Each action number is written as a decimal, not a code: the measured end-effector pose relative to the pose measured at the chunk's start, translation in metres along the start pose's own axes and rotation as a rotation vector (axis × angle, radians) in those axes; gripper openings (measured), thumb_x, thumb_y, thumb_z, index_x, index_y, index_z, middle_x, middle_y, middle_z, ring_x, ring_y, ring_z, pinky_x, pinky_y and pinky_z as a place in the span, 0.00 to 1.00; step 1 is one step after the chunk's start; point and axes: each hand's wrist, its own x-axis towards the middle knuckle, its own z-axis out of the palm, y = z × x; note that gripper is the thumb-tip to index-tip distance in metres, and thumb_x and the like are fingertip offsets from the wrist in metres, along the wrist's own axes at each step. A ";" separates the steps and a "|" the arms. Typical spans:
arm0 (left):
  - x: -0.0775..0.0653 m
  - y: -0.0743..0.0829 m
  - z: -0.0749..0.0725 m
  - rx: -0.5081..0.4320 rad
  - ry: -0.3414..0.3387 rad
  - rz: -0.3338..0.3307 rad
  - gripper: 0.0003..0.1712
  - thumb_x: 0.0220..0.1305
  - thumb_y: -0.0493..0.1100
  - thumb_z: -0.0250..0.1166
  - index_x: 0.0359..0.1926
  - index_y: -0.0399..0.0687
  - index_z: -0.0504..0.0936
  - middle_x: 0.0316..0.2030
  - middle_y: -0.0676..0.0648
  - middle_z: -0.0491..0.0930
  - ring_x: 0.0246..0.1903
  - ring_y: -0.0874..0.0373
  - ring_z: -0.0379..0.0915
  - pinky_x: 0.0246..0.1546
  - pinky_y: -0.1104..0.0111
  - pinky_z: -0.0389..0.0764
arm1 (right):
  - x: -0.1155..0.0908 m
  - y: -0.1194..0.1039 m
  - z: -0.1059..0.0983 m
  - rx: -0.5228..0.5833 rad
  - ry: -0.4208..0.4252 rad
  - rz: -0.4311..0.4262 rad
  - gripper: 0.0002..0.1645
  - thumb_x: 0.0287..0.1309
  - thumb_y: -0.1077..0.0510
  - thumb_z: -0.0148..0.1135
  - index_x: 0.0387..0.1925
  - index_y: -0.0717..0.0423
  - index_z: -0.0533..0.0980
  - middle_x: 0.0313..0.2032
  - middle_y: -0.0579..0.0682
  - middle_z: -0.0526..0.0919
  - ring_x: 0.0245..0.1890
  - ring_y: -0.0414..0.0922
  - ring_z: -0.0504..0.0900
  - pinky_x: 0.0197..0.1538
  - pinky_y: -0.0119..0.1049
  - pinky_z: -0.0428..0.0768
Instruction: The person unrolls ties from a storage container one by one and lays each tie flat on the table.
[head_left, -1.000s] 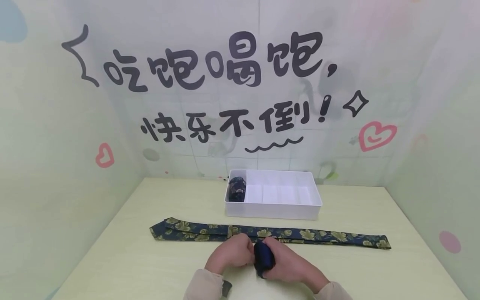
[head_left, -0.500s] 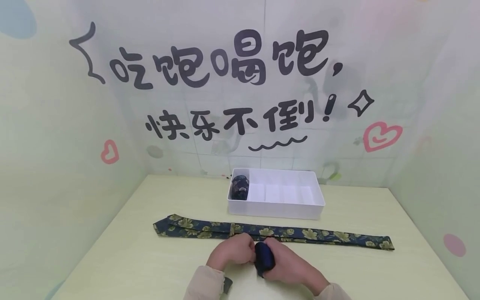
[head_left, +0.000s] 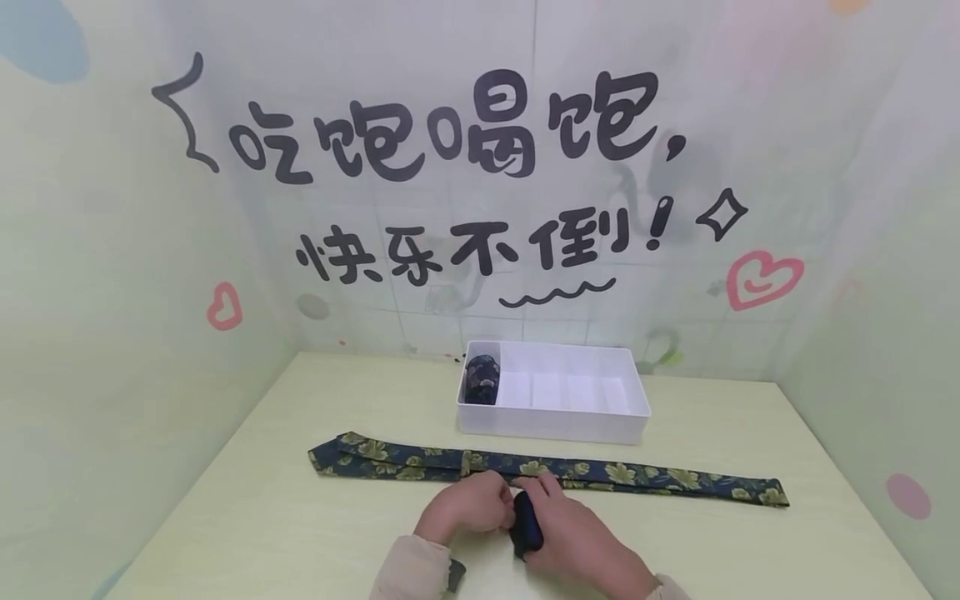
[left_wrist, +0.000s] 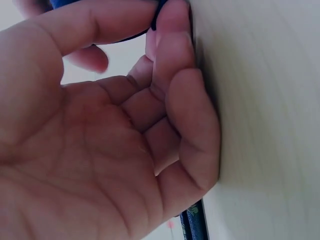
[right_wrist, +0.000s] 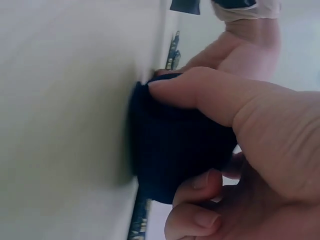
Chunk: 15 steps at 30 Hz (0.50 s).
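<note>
A dark navy tie [head_left: 527, 527], wound into a thick roll, stands on the table at the front middle. My right hand [head_left: 581, 533] grips it from the right; in the right wrist view the thumb [right_wrist: 195, 90] lies over the roll's top edge and curled fingers [right_wrist: 197, 202] wrap its other side. From the left, my left hand [head_left: 467, 508] pinches a dark blue edge of cloth between thumb and fingertips, as the left wrist view shows. Just behind both hands a navy tie with yellow-green flowers [head_left: 618, 475] lies stretched out lengthwise, its pointed wide end at the left.
A white divided box [head_left: 555, 425] stands behind the flowered tie. Its leftmost compartment holds a rolled dark floral tie [head_left: 482, 379]. Printed walls enclose the table [head_left: 360, 533] at the back and both sides.
The right hand's fingers have reached forward over the far side of the navy roll, and the roll has turned slightly. The left hand stays at its left side. The head view has shifted a little.
</note>
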 end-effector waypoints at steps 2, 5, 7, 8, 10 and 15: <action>0.000 0.000 0.001 -0.007 -0.003 0.006 0.23 0.60 0.34 0.63 0.11 0.52 0.68 0.11 0.56 0.60 0.14 0.59 0.52 0.20 0.67 0.55 | -0.002 -0.003 -0.005 -0.020 -0.001 -0.017 0.45 0.47 0.50 0.78 0.67 0.51 0.69 0.54 0.51 0.72 0.35 0.41 0.80 0.37 0.38 0.81; 0.000 0.000 0.001 -0.012 -0.009 0.004 0.24 0.60 0.34 0.62 0.11 0.53 0.66 0.10 0.56 0.58 0.14 0.59 0.50 0.20 0.66 0.54 | -0.003 -0.008 -0.011 -0.050 0.001 -0.050 0.38 0.49 0.51 0.79 0.62 0.49 0.74 0.49 0.48 0.74 0.36 0.41 0.80 0.38 0.38 0.82; 0.000 0.000 0.001 -0.015 -0.015 0.000 0.25 0.60 0.35 0.61 0.10 0.54 0.64 0.10 0.56 0.57 0.14 0.59 0.49 0.20 0.66 0.53 | -0.003 -0.010 -0.014 -0.069 0.003 -0.064 0.32 0.49 0.52 0.79 0.57 0.48 0.77 0.47 0.47 0.74 0.36 0.41 0.81 0.39 0.38 0.83; 0.000 0.000 0.001 -0.014 -0.016 -0.001 0.25 0.60 0.34 0.61 0.10 0.54 0.64 0.10 0.56 0.57 0.13 0.59 0.49 0.20 0.66 0.53 | -0.003 -0.011 -0.015 -0.075 0.001 -0.069 0.30 0.50 0.53 0.79 0.54 0.48 0.78 0.46 0.46 0.74 0.37 0.41 0.82 0.40 0.39 0.84; 0.001 -0.001 0.002 -0.003 -0.012 -0.006 0.25 0.59 0.35 0.61 0.09 0.54 0.64 0.09 0.57 0.56 0.13 0.59 0.48 0.20 0.66 0.53 | -0.003 -0.011 -0.016 -0.085 0.001 -0.069 0.26 0.50 0.54 0.79 0.51 0.48 0.80 0.43 0.45 0.75 0.38 0.41 0.82 0.42 0.39 0.84; 0.003 -0.003 0.002 0.019 0.005 -0.015 0.22 0.57 0.35 0.63 0.09 0.52 0.70 0.09 0.57 0.58 0.13 0.60 0.50 0.19 0.67 0.52 | -0.003 -0.007 -0.014 -0.069 0.011 -0.079 0.23 0.49 0.60 0.79 0.47 0.49 0.79 0.42 0.44 0.76 0.40 0.42 0.83 0.45 0.40 0.85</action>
